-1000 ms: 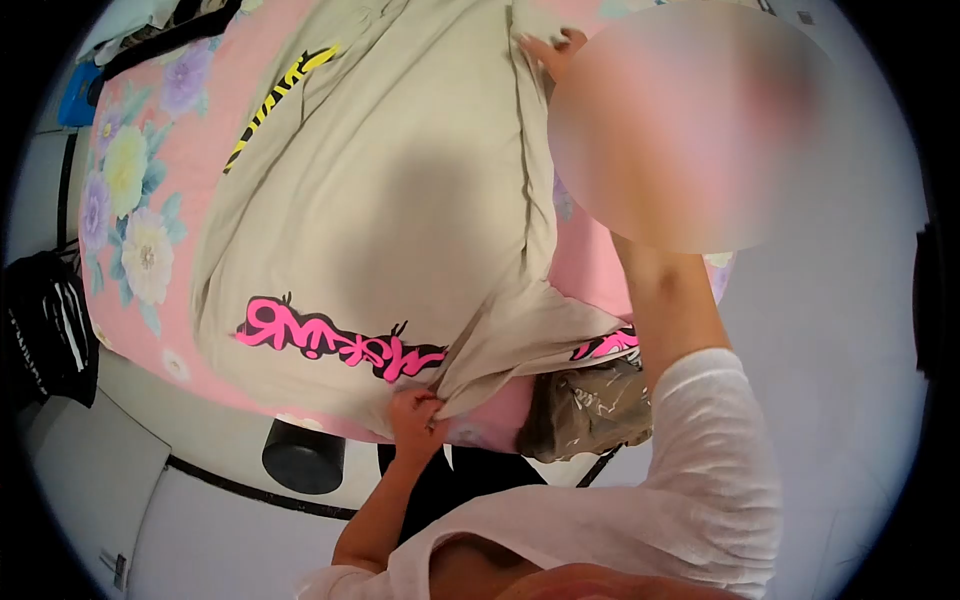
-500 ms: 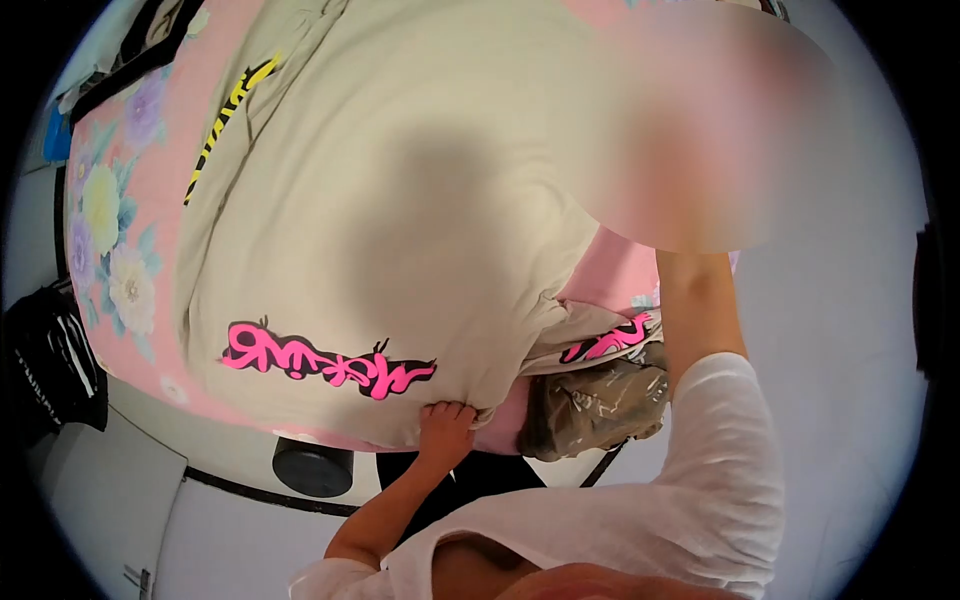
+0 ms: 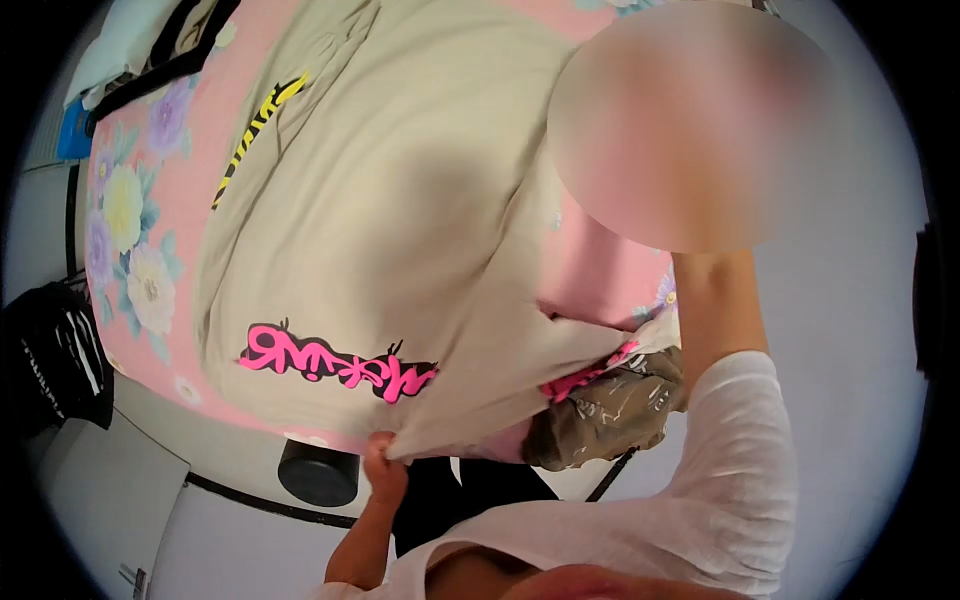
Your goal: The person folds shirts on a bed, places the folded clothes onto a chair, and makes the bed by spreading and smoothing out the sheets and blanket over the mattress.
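Note:
A large beige top (image 3: pixel 320 270) lies spread over a pink flowered cloth (image 3: pixel 600 285). Pink-and-black lettering (image 3: pixel 335 365) runs along its lower part, and yellow-and-black lettering (image 3: pixel 260 135) sits on a long strip at the left. My left hand (image 3: pixel 383 455) is closed on the top's near edge, at the corner of a flap drawn across the body of the garment. My right forearm (image 3: pixel 725 310) reaches forward over the right side. A round blur covers my right hand, so its fingers and whatever it touches are hidden.
A crumpled brown patterned cloth (image 3: pixel 610 410) lies at the near right edge. A dark round stool (image 3: pixel 318 472) stands below the near edge. Black clothing (image 3: pixel 60 355) hangs at the left. A blue item (image 3: pixel 73 130) and a black-edged container (image 3: pixel 160 80) are at the far left.
My left hand has moved left, pulling the top's right edge over the end of the pink lettering. More pink cloth shows at the right. The whole view has shifted slightly.

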`<state>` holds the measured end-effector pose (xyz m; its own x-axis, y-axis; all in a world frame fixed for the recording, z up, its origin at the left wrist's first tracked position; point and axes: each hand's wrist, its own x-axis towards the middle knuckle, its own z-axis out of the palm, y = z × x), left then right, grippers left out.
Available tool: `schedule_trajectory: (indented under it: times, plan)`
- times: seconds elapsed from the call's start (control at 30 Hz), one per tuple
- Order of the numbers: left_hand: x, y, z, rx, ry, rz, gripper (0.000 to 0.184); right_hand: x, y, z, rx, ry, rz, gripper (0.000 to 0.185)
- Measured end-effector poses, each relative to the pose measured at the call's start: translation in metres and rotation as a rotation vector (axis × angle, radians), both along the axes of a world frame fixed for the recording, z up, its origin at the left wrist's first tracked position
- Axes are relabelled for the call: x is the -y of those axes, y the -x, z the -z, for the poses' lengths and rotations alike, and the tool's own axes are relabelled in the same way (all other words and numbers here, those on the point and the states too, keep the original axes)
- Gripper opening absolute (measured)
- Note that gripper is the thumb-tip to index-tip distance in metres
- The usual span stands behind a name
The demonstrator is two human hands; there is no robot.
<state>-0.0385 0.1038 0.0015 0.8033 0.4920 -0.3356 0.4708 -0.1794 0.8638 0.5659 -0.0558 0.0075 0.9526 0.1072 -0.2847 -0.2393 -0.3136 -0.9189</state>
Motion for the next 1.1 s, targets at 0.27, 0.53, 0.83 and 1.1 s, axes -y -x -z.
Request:
schedule_trajectory:
  times: [0.27,0.53,0.83,1.1]
  plan:
    - [-0.032,-0.019,0.055,-0.256,0.15,-0.154,0.022,-0.07,0.06,0.06,0.252,0.326,-0.213,0.03]
    - [-0.042,-0.022,0.06,-0.263,0.215,-0.102,0.027,0.146,0.226,0.035,0.282,0.683,-0.915,0.065]
    - [-0.039,-0.029,0.05,-0.261,0.132,-0.177,0.018,0.143,0.265,-0.038,-0.32,0.923,-1.216,0.036]
    - [-0.037,-0.018,0.065,-0.255,-0.133,-0.162,0.024,0.055,0.177,-0.159,0.633,0.781,-0.593,0.015]
